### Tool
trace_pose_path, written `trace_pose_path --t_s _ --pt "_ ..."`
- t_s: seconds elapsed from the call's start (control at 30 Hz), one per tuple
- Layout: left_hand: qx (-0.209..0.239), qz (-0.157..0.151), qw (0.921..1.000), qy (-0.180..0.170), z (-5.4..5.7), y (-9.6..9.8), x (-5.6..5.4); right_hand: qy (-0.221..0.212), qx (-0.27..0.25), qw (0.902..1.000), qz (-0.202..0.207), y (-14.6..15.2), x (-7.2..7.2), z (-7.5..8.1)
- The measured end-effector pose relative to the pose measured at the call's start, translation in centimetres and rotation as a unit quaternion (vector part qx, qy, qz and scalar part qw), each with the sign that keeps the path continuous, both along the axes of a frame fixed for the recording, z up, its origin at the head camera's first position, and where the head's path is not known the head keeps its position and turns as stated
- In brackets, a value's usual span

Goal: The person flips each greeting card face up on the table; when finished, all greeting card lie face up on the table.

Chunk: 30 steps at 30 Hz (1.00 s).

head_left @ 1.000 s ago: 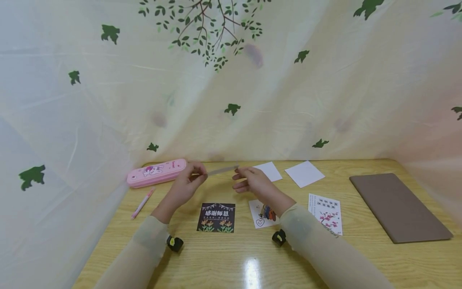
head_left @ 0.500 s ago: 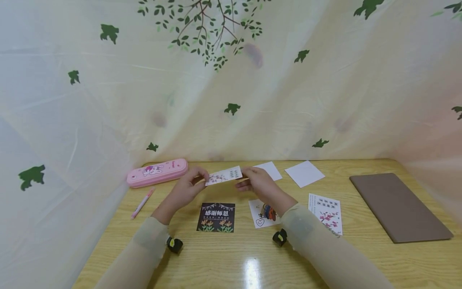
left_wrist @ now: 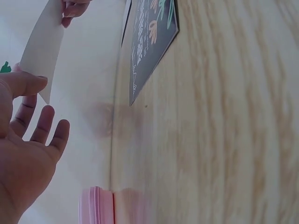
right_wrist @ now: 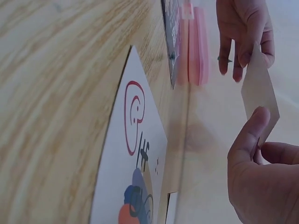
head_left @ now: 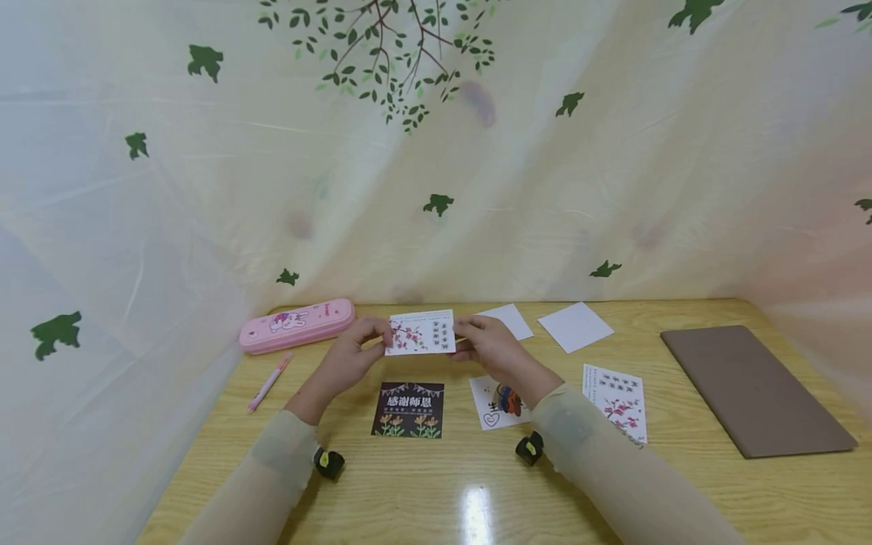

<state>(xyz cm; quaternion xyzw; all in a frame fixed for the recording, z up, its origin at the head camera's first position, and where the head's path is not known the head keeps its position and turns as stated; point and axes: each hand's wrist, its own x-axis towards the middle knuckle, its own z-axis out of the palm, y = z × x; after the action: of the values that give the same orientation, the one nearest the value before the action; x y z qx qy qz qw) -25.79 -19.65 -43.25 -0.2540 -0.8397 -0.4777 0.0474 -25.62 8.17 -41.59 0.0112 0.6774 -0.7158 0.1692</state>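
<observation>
Left hand: the left hand pinches the blossom card at its 9 o'clock end, the remaining fingers spread loose.
Right hand: the right hand pinches the opposite end, at 3 o'clock, thumb against the plain back.
Blossom card: held above the table between both hands, neither clearly nearer, its longer visible axis running from 9 to 3 o'clock; thin, slightly bowed stock, tilted, with pink blossoms and dark characters facing the head camera (its reverse looks blank from both wrists).
Black card: a matte black card with orange flowers and white lettering lies flat at 6 o'clock.
Cartoon card: a white cartoon card sits at 4 o'clock, partly behind the right forearm.
Blank cards: two smooth white squares, the nearer one and the farther one, rest toward 3 o'clock.
Pencil case: a rounded pink pencil case with a rabbit print lies at 9 o'clock.
Pen: a slim pink-and-white pen lies between 8 and 9 o'clock.
Table: pale wood-grain top, glossy near 6 o'clock.
</observation>
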Motion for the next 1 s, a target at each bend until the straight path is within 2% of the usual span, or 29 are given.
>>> trace_pose_path --t_s 0.13,0.23,0.4,0.6,0.7,0.9,1.0 --pt "-0.001 0.003 1.0000 0.003 0.0 0.1 -0.1 -0.005 -0.009 0.9999 -0.004 0.1 0.0 -0.1" --pt "-0.002 0.017 0.9998 -0.014 0.0 0.2 -0.1 -0.008 -0.017 0.9998 -0.004 0.2 0.0 -0.1" --pt "0.015 0.056 0.9958 -0.072 0.3 0.5 -0.2 -0.010 -0.026 0.9996 -0.005 0.3 0.1 0.0" --pt "0.064 0.111 0.9802 -0.151 1.1 0.9 0.0 -0.014 -0.025 0.9996 -0.008 0.5 0.2 0.2" --pt "0.072 0.114 0.9746 -0.179 1.4 1.2 0.1 -0.012 -0.017 0.9997 -0.010 0.5 0.1 0.1" --pt "0.048 0.115 0.9728 -0.195 1.3 1.4 0.1 0.010 0.035 0.9993 -0.001 0.4 -0.1 -0.4" --pt "0.052 0.121 0.9700 -0.204 1.1 1.6 0.1 0.020 0.062 0.9978 0.006 0.3 -0.3 -0.8"
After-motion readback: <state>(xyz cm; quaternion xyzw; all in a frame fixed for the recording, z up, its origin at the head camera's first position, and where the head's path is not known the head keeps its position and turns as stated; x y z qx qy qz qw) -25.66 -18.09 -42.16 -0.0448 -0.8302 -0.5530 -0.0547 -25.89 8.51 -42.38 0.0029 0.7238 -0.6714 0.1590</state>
